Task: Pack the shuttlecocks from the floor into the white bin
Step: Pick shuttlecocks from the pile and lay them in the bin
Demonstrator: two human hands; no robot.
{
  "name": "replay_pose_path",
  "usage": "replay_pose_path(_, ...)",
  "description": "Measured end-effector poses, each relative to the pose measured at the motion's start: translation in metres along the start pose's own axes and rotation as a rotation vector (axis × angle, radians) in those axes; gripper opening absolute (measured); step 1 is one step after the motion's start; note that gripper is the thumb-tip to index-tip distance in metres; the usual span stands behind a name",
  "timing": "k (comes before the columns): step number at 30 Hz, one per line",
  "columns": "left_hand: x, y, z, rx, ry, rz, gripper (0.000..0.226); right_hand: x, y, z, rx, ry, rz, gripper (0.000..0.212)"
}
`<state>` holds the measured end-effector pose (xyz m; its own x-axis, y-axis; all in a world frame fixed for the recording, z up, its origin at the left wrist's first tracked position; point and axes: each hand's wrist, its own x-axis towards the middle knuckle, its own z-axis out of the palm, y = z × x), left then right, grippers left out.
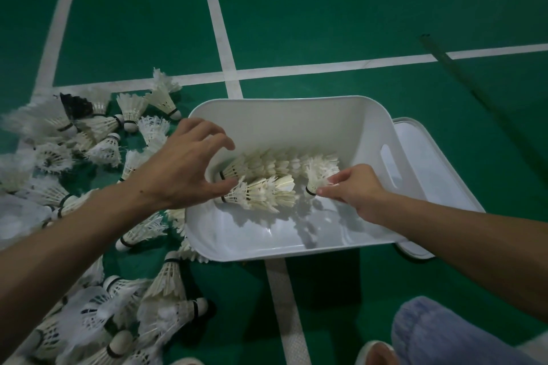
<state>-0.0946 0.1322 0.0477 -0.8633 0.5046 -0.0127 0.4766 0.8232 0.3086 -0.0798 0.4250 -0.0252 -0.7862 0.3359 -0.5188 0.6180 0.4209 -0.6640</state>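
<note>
The white bin point(296, 109) stands on the green court floor. Inside it lie two nested stacks of shuttlecocks: a long stack point(272, 164) at the back and a shorter stack point(264, 192) in front. My right hand point(353, 190) is inside the bin and pinches a single shuttlecock point(320, 172) near its cork. My left hand point(184, 166) hovers over the bin's left rim with fingers spread and holds nothing; its thumb is close to the shorter stack's cork end. Several loose shuttlecocks point(98, 142) lie heaped on the floor to the bin's left.
The bin's white lid point(427, 163) lies under and beside its right end. More shuttlecocks point(133, 311) are piled at the lower left. White court lines point(296, 69) cross the floor. A knee in blue cloth point(444, 332) and a shoe point(375, 352) show at the bottom right.
</note>
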Motion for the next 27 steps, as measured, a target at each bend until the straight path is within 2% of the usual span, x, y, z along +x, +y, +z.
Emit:
replay_pose_path(2, 0.001, 0.001, 0.0, 0.001, -0.001, 0.0, 0.061, -0.001, -0.002, 0.0, -0.048, 0.019, -0.011, 0.041)
replay_pose_path(6, 0.002, 0.002, 0.002, 0.008, 0.009, 0.005, 0.061, -0.005, -0.006, 0.001, -0.142, 0.033, -0.057, 0.034)
replay_pose_path(10, 0.001, 0.001, 0.003, 0.018, 0.007, 0.004, 0.06, -0.011, -0.004, 0.002, -0.275, 0.041, -0.183, 0.024)
replay_pose_path(14, 0.001, -0.001, 0.007, 0.036, 0.014, 0.017, 0.06, -0.012, -0.006, -0.001, -0.403, 0.104, -0.288, 0.025)
replay_pose_path(16, 0.002, -0.002, 0.009, 0.051, 0.018, 0.025, 0.06, -0.012, -0.006, -0.002, -0.368, 0.085, -0.26, 0.031)
replay_pose_path(19, 0.002, -0.003, 0.01, 0.055, 0.009, 0.019, 0.064, -0.014, -0.004, 0.0, -0.312, 0.063, -0.25, 0.023)
replay_pose_path(24, 0.002, -0.003, 0.012, 0.058, 0.0, 0.018, 0.06, -0.004, -0.002, 0.002, -0.187, 0.034, -0.165, 0.036)
replay_pose_path(27, 0.004, -0.004, 0.014, 0.062, -0.006, 0.016, 0.061, 0.003, 0.0, 0.003, -0.123, -0.04, -0.118, 0.031)
